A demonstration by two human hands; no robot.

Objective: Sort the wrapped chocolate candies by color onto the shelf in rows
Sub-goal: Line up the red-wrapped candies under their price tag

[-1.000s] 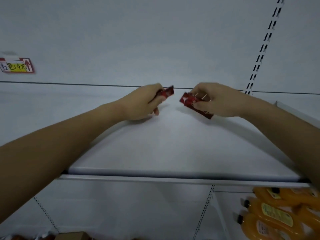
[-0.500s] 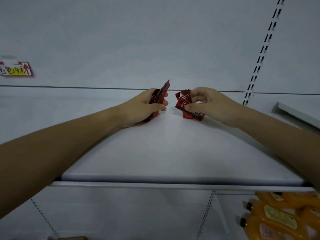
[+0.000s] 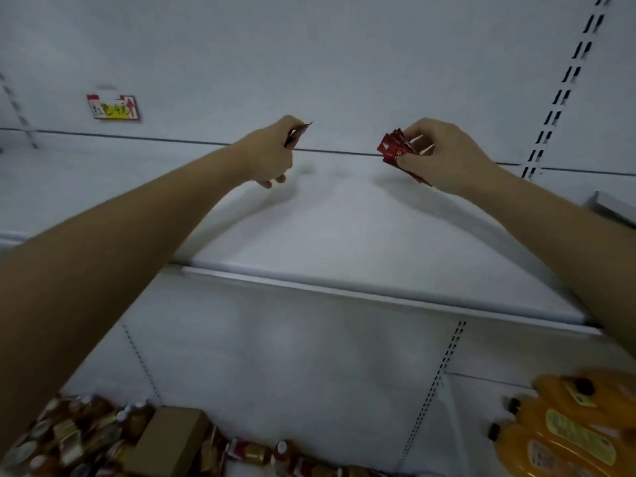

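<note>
My left hand (image 3: 272,151) grips a red wrapped candy (image 3: 298,133) near the back of the white shelf (image 3: 344,242); only the wrapper's top edge shows above my fingers. My right hand (image 3: 444,156) pinches a small bunch of red wrapped candies (image 3: 395,150), held just above the shelf surface. The two hands are apart, left and right of the shelf's middle. No candy lies on the shelf between them.
A red and yellow price tag (image 3: 113,107) is stuck on the back wall at left. Orange juice bottles (image 3: 568,432) lie on the lower shelf at right. A cardboard box (image 3: 168,438) and several bottles (image 3: 72,432) are at the bottom left.
My hands have moved apart, the left hand to the left and the right hand to the right, each still holding red candies. The view has tilted down, showing more of the lower shelf.
</note>
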